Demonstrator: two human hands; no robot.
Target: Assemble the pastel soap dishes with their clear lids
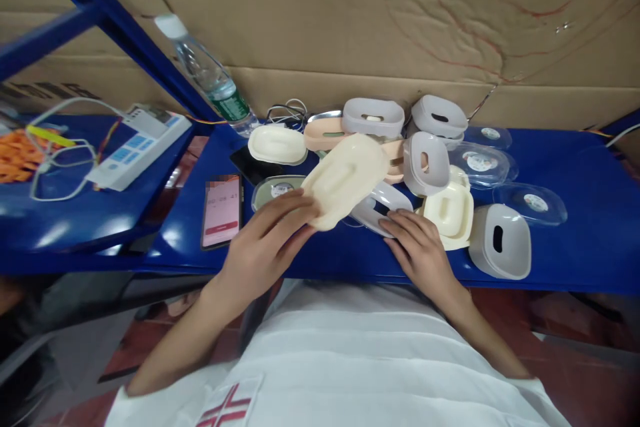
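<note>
Nearest, the left hand [265, 243] grasps the near end of a cream tray [350, 177], fingers over it and thumb along its edge, holding it tilted above the table [590, 170]. The right hand [423, 250] has its fingers on the rim of a pale grey slotted piece [399, 197]; whether it grips or merely rests there cannot be told. The cream tray and this piece are apart, so nothing between the two hands is joined.

Right of them, a slotted grey box [517, 247] lies tipped towards the near edge, and a cream stack [453, 213] looks already nested. To the left lie a phone [221, 213] and a sage-green piece [260, 195].

Farther back, clear lids [535, 203] lie loose, off any box. Peach pieces [323, 135], more grey boxes [360, 121] and a cream oval piece [277, 145] seem unsorted too. Behind them, a bottle [215, 83] leans before cardboard [300, 27].
</note>
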